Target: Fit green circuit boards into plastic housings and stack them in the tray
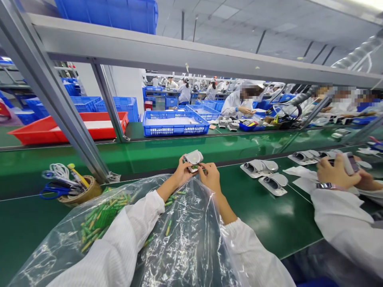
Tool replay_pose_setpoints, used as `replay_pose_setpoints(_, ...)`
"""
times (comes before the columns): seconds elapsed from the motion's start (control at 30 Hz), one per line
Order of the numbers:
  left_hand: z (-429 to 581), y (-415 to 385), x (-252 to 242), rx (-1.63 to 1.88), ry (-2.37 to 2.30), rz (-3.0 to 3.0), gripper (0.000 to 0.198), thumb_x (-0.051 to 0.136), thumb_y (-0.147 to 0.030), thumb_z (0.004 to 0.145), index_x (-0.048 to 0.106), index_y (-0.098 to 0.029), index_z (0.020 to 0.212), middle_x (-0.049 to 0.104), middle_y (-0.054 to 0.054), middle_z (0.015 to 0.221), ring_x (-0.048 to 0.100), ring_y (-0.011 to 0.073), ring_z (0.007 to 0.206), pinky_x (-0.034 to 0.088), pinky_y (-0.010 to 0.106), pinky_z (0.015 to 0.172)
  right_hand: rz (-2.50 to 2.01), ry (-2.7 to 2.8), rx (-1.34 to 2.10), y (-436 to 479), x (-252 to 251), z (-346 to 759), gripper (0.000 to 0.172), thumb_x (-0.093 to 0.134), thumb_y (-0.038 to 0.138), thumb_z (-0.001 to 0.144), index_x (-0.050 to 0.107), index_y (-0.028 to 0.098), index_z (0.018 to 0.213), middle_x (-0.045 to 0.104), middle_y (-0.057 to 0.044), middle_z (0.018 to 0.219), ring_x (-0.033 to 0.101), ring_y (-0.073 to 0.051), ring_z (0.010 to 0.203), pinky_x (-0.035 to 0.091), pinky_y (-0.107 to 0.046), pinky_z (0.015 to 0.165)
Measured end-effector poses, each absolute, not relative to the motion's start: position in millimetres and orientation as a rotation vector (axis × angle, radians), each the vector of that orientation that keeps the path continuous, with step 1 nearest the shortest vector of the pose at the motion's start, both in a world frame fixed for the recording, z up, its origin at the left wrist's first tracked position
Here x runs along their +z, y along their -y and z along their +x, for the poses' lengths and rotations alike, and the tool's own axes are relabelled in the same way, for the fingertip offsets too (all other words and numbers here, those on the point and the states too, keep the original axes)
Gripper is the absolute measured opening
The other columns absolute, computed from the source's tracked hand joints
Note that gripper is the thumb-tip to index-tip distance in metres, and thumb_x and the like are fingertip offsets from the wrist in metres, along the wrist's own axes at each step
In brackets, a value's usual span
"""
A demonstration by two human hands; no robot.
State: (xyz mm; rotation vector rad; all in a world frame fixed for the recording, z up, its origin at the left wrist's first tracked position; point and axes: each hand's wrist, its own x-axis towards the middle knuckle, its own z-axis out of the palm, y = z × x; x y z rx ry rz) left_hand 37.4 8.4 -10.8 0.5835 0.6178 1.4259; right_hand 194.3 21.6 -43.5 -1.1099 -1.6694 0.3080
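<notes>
My left hand (181, 173) is closed around a white plastic housing (194, 156) with a rounded flap, held up above the bench. A small green circuit board (195, 167) shows at the housing's lower edge. The fingertips of my right hand (210, 175) pinch at this board from the right side; how far it sits inside the housing I cannot tell. Under my forearms lies a clear plastic bag (191, 239). Loose green strips (98, 217), like the board, are heaped in the bag on the left, and several lie scattered near its middle.
Right of my hands several white housings (259, 167) lie on the green bench. A co-worker's hands (338, 173) hold a device at far right. A pot (82, 193) with scissors and pens stands left. Beyond the metal frame are a red tray (72, 129) and blue basket (176, 129).
</notes>
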Motion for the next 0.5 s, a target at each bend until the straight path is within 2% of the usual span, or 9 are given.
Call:
replay_pose_setpoints(0.17, 37.4, -10.9, -17.1, 1.411, -0.681, 0.584, 0.097, 0.083, -0.014, 0.059, 0.048, -0.035, 0.147, 0.072, 0.003, 0.115, 0.068, 0.0182, 0.086, 0.057, 0.030, 0.075, -1.153, 1.778, 0.250, -15.5, -44.4, 192.6, 0.041, 0.066, 0.056, 0.098, 0.082, 0.021, 0.112, 0.058, -0.010, 0.104, 0.066, -0.026, 0.092, 0.056, -0.039, 0.078)
replay_pose_setpoints(0.27, 37.7, -12.9, -19.7, 1.400, -0.696, 0.582, 0.095, 0.082, -0.014, 0.059, 0.049, -0.035, 0.145, 0.071, 0.003, 0.116, 0.065, 0.0163, 0.083, 0.054, 0.028, 0.073, -1.150, 1.799, 0.291, -13.8, -42.3, 192.4, 0.038, 0.066, 0.056, 0.098, 0.076, 0.021, 0.109, 0.059, -0.010, 0.109, 0.067, -0.026, 0.093, 0.056, -0.039, 0.077)
replay_pose_setpoints(0.4, 37.8, -14.3, -18.5, 1.398, -0.699, 0.556, 0.093, 0.082, -0.013, 0.058, 0.048, -0.034, 0.142, 0.070, 0.003, 0.115, 0.067, 0.0178, 0.085, 0.058, 0.033, 0.078, -1.084, 1.874, 0.349, -15.1, -38.5, 194.9, 0.027, 0.060, 0.045, 0.101, 0.068, 0.020, 0.109, 0.063, -0.012, 0.117, 0.067, -0.024, 0.089, 0.055, -0.038, 0.079)
replay_pose_setpoints(0.5, 38.2, -14.0, -17.1, 1.415, -0.688, 0.544, 0.094, 0.084, -0.013, 0.058, 0.047, -0.034, 0.142, 0.070, 0.005, 0.120, 0.070, 0.0218, 0.094, 0.061, 0.038, 0.083, -1.003, 1.938, 0.342, -16.2, -36.1, 197.7, 0.020, 0.052, 0.037, 0.106, 0.065, 0.022, 0.105, 0.069, -0.012, 0.117, 0.068, -0.025, 0.098, 0.054, -0.037, 0.087)
